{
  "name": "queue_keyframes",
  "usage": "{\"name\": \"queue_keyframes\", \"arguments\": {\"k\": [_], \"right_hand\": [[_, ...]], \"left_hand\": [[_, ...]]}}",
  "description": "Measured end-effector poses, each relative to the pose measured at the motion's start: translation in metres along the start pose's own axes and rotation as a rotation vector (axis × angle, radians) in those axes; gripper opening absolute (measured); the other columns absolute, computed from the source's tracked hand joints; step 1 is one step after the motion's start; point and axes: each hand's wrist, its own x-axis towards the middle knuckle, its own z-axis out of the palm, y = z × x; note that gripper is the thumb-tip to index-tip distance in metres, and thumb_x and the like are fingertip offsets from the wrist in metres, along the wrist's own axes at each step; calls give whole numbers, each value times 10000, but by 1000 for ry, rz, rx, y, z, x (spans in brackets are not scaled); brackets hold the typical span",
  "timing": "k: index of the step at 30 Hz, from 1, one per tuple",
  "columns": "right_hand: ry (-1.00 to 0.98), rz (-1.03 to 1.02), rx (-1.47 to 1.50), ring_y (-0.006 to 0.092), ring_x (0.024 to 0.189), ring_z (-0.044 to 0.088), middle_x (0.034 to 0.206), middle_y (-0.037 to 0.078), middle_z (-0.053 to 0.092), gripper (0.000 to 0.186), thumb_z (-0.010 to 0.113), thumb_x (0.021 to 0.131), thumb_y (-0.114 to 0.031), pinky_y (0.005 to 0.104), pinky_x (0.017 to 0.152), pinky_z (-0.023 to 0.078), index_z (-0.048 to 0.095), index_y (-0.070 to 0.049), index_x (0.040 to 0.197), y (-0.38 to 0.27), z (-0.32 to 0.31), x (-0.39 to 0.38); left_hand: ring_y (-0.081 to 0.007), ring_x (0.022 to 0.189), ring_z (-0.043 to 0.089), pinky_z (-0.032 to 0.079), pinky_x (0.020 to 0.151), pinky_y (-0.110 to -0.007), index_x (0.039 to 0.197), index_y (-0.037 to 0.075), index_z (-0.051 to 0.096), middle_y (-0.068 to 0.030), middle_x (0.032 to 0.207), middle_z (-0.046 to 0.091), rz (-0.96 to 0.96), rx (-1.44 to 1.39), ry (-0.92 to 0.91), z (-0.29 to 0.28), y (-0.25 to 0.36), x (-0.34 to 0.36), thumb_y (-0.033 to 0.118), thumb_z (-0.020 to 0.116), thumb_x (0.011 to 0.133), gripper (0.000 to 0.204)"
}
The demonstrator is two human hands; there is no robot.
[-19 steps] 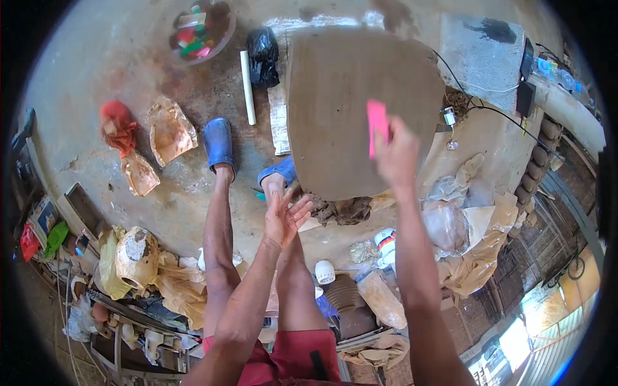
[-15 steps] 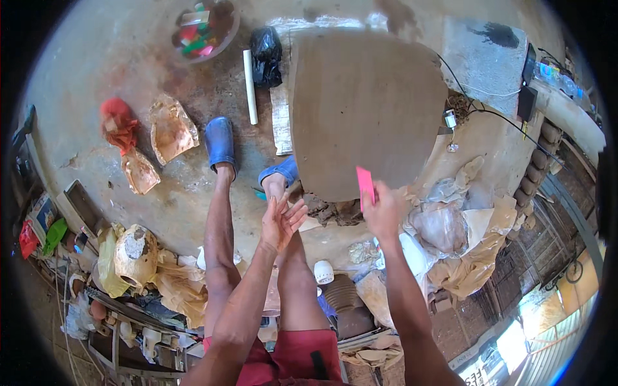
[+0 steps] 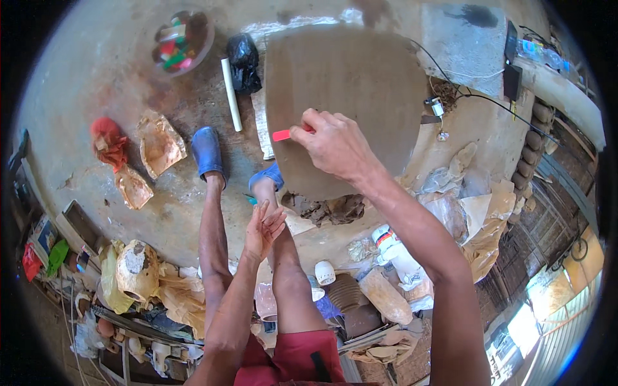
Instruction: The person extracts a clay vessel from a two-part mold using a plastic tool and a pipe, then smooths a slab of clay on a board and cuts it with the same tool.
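Note:
A broad, smooth brown clay slab (image 3: 360,71) lies on the floor before me. Over its left part, my right hand (image 3: 335,145) grips a flat pinkish-red scraper (image 3: 281,135), whose end sticks out leftward near the slab's left edge; whether it touches the clay I cannot tell. My left hand (image 3: 262,231) is held above my right shin, palm turned up, fingers spread and nothing in it. Dark lumps of clay (image 3: 325,209) sit at the slab's near edge, just beyond that hand.
Left of the slab are a white pipe (image 3: 231,95), a black plastic bag (image 3: 243,63) and a basin (image 3: 205,48) of colourful pieces. Broken shell-like moulds (image 3: 161,143) lie farther left. A black cable (image 3: 479,96) runs at the right. Pots and a white cup (image 3: 325,273) stand near my legs.
My right hand has swung left and away from me with the scraper, from the slab's near right edge to over its left part. The left hand stays open, palm up.

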Motion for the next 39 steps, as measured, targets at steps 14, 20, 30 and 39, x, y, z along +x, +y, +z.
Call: {"name": "queue_keyframes", "arguments": {"k": [14,20,30,39], "right_hand": [[111,525,-272,374,874,705,1021,115,688,129,690,959,-106,489,739,570,727,-88,1081,161,-78,-151],[337,391,-187,342,892,708,1024,93,712,147,706,926,-96,462,749,570,739,-98,1069,128,-57,-101],[454,212,-216,336,990,697,1074,57,740,293,645,819,2,461,850,574,749,-132,1059,169,-42,27],[240,330,-127,328,1111,668,1057,110,728,281,681,762,27,487,941,530,766,-61,1015,40,61,-208]], "left_hand": [[-241,1326,618,469,1131,-405,1699,209,227,-128,1494,599,-6,36,41,-22,1,-10,648,454,1073,797],[-255,1348,605,446,1155,-416,1702,209,218,-151,1521,576,20,61,39,-20,0,-9,626,456,1081,785],[-265,1403,564,428,1171,-418,1696,227,255,-153,1576,534,-30,128,96,-20,-7,-11,575,457,1099,720],[-313,1420,530,390,1195,-445,1710,205,159,-174,1627,447,-57,168,84,-20,7,-20,603,432,1093,783]]}}
